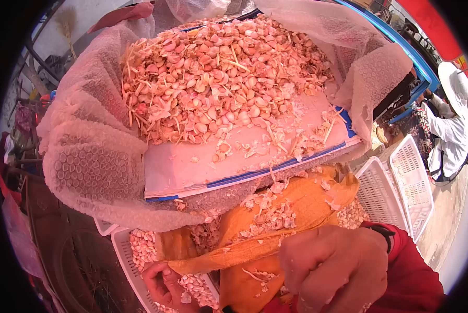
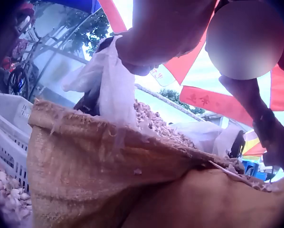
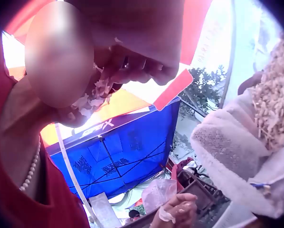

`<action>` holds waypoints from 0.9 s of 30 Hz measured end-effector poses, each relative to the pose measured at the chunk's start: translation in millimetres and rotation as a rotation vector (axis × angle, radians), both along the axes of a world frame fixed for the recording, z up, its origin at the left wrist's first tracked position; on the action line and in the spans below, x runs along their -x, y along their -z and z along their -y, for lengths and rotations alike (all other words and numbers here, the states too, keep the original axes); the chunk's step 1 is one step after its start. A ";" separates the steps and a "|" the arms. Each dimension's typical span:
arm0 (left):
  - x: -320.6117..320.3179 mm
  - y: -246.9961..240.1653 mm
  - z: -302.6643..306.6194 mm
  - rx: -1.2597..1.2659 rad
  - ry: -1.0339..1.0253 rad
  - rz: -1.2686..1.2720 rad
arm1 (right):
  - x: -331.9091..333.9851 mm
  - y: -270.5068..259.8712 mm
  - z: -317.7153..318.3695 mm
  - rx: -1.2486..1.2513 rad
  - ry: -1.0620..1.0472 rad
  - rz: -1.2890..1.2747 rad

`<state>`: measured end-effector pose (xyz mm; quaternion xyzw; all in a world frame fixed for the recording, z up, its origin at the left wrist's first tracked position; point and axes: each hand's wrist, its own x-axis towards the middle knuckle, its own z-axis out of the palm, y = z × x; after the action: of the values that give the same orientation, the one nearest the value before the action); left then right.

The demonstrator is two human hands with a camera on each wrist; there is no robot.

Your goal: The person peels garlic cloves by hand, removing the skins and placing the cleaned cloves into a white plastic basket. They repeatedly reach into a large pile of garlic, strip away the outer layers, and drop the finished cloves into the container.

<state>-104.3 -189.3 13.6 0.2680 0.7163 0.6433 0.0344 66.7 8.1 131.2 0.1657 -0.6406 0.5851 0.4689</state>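
My right hand [image 1: 338,266] is raised over the orange woven sack [image 1: 286,208], its fingers curled. In the right wrist view it grips a bunch of papery garlic skins [image 3: 97,95] between thumb and fingers. Low on the left, my left hand [image 1: 163,287] is beside the sack's corner, over garlic cloves [image 1: 197,289] in a white basket [image 1: 121,250]. Its fingers are loosely bent, with a pale flake [image 3: 165,215] lying on them. Loose skins [image 1: 270,214] are scattered over the sack. Beyond it, a large heap of garlic cloves [image 1: 213,83] covers a board [image 1: 176,167].
Bubble wrap [image 1: 87,161] drapes around the heap's sides. White slatted crates [image 1: 411,182] stand at the right. Farther right a person in a white hat [image 1: 453,88] sits by a blue frame [image 1: 385,34]. Umbrellas [image 2: 213,104] show overhead.
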 end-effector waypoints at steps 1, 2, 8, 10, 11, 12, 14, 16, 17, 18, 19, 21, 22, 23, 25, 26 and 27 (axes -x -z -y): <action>-1.9 0.7 -10.3 0.016 0.069 -0.077 | -11.5 14.7 -23.8 -0.123 -0.076 0.141; -4.6 1.9 -21.0 0.033 0.143 -0.148 | -21.8 22.3 -44.9 -0.148 -0.039 0.325; -14.2 13.6 -68.4 -0.017 0.283 -0.070 | -27.2 118.5 -231.4 -0.035 0.469 0.887; -19.8 8.8 -83.5 -0.012 0.259 -0.076 | -19.4 146.4 -259.2 -0.353 0.597 0.890; -19.0 10.8 -88.4 -0.015 0.283 -0.121 | -18.1 157.5 -268.7 -0.515 0.662 0.884; -16.4 13.1 -92.8 -0.019 0.307 -0.167 | -16.8 153.9 -269.5 -0.545 0.633 0.923; -14.7 15.6 -99.1 -0.016 0.317 -0.198 | -17.5 152.9 -257.8 -0.543 0.582 0.959; -17.0 17.1 -104.0 -0.007 0.306 -0.163 | -24.7 153.2 -252.7 -0.565 0.579 0.981; -20.8 16.3 -106.5 -0.030 0.298 -0.067 | -28.6 151.6 -250.3 -0.602 0.611 0.992; -26.7 13.7 -110.1 -0.055 0.290 0.027 | -31.5 148.8 -247.0 -0.641 0.646 1.000; -31.8 10.8 -113.7 -0.083 0.280 0.119 | -33.7 146.5 -244.2 -0.683 0.682 1.005; -40.5 1.3 -120.4 -0.092 0.318 0.109 | -34.2 148.5 -239.6 -0.701 0.741 1.025; -44.0 -2.0 -120.7 -0.098 0.334 0.105 | -34.9 147.6 -236.4 -0.712 0.768 1.035; -45.1 -2.2 -118.0 -0.109 0.339 0.089 | -38.2 144.7 -231.8 -0.537 0.668 0.959; -44.8 -1.0 -111.2 -0.129 0.342 0.052 | -40.7 124.9 -211.9 -0.196 0.454 0.790; -45.7 -1.4 -108.6 -0.121 0.344 0.056 | -42.6 111.0 -198.3 -0.098 0.342 0.777; -47.0 -1.8 -107.1 -0.115 0.350 0.062 | -46.3 93.0 -182.5 0.000 0.232 0.762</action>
<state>-57.2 -82.2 15.4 0.3701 0.6195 0.6753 0.1526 113.0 190.6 38.2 -0.1370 -0.7831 0.5479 0.2606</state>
